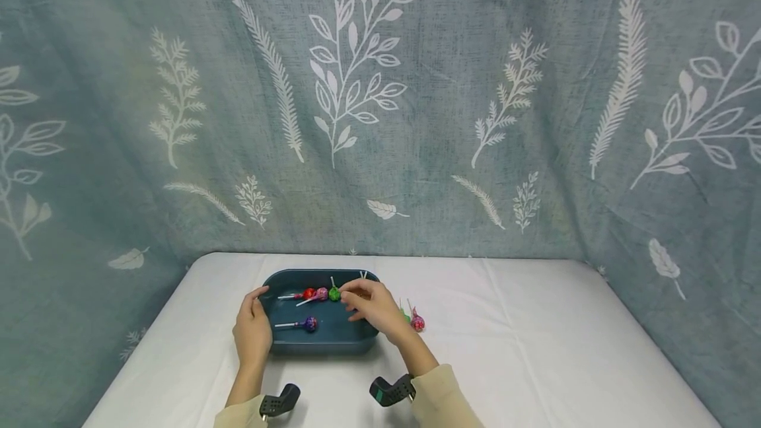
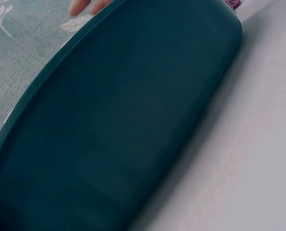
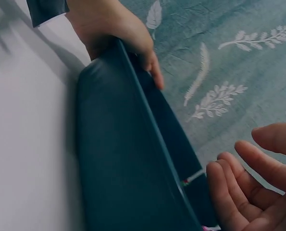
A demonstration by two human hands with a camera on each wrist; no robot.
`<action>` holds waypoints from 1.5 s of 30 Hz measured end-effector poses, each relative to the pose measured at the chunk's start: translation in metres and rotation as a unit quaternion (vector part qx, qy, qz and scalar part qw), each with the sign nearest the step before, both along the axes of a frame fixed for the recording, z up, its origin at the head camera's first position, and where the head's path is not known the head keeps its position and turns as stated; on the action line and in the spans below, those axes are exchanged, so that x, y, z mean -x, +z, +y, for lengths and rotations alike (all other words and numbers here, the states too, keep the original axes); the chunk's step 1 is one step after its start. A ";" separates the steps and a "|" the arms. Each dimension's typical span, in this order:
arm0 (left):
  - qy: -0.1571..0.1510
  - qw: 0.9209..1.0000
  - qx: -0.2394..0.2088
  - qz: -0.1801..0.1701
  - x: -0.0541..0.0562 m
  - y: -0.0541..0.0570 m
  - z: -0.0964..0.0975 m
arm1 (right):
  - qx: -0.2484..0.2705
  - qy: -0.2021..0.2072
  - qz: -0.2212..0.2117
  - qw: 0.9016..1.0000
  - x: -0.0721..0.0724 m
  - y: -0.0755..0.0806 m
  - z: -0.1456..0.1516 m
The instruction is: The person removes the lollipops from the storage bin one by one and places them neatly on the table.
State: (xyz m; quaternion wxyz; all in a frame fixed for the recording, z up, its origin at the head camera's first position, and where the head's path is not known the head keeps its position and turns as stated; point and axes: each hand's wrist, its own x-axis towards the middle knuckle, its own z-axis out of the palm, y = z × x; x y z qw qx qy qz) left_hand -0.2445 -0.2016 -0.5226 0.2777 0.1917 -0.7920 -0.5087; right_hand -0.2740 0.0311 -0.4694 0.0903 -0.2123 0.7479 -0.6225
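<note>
A dark teal tray [image 1: 321, 347] stands on the white table with several lollipops in it. At its left end my left hand [image 1: 252, 332] grips the rim, seen also in the right wrist view [image 3: 116, 26]. My right hand [image 1: 374, 306] hovers over the tray's right part, fingers loosely bent and nothing between them. Nearest to its fingertips lies a green lollipop [image 1: 335, 294], beside a pink one [image 1: 322, 294] and a red one [image 1: 308, 293]. A purple lollipop [image 1: 311, 323] lies closer to the front wall. Sticks [image 1: 364, 275] show behind the right hand; their heads are mostly hidden.
Just right of the tray, a pink-red lollipop [image 1: 419, 322] and a partly hidden green one [image 1: 406, 316] lie on the white tablecloth [image 1: 535, 335]. Grey-green leaf-patterned curtains [image 1: 416, 150] hang behind and at both sides of the table.
</note>
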 end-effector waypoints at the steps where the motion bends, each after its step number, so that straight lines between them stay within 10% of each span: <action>1: 0.001 1.000 0.000 -0.002 0.000 0.000 0.000 | -0.005 0.005 -0.001 1.000 0.002 -0.001 -0.003; 24: -0.007 1.000 -0.005 -0.008 0.003 0.000 -0.004 | -0.030 -0.008 -0.109 0.994 0.013 -0.026 -0.054; 45: -0.010 1.000 -0.001 -0.019 0.002 -0.001 -0.004 | -0.119 0.007 -0.054 0.991 0.018 -0.033 -0.082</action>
